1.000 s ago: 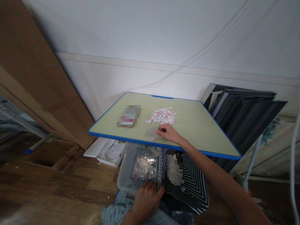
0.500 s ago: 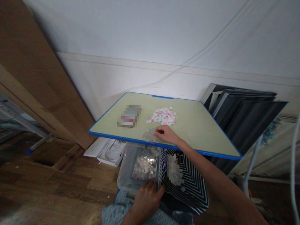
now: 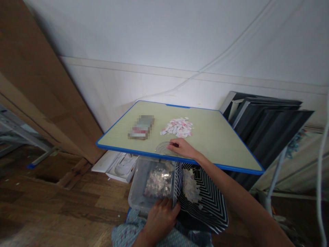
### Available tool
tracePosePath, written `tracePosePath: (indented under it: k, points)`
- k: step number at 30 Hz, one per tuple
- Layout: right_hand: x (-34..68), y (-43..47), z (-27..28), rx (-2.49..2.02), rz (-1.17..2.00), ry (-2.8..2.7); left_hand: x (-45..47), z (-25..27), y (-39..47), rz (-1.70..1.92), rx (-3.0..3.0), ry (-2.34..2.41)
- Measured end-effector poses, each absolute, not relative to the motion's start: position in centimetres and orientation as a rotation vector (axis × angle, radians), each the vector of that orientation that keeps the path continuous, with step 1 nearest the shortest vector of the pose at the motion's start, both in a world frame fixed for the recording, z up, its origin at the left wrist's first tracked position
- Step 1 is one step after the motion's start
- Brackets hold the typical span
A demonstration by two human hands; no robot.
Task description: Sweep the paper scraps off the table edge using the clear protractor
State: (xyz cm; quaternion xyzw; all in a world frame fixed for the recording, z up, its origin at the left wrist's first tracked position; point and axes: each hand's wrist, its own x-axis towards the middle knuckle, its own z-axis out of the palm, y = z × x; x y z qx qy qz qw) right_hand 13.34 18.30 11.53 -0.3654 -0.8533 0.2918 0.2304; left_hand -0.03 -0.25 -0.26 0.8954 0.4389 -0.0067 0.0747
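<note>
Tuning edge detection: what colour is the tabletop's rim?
Blue; the rim shows best in head view.

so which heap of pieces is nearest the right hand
The heap on the tabletop, beyond the right hand; a second lies lower in the plastic bin, a third on striped fabric.

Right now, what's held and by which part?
The right hand holds the clear protractor, seemingly by its right side; the left hand, the plastic bin, by its near right corner.

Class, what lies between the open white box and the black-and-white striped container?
The head view shows a translucent rectangular plastic bin holding pale pieces, the left hand at its rim.
</note>
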Motion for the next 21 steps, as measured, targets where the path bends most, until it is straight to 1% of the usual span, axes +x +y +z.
tracePosePath:
  k: [12,21]
  points:
    - [13.28,18.03,11.67,-0.935,0.854,-2.359,-0.06,-0.67,-0.19,0.008,2.685,1.324]
    - [13.55,18.38,11.39,-0.974,0.791,-2.183,-0.14,-0.67,-0.1,0.004,2.654,1.302]
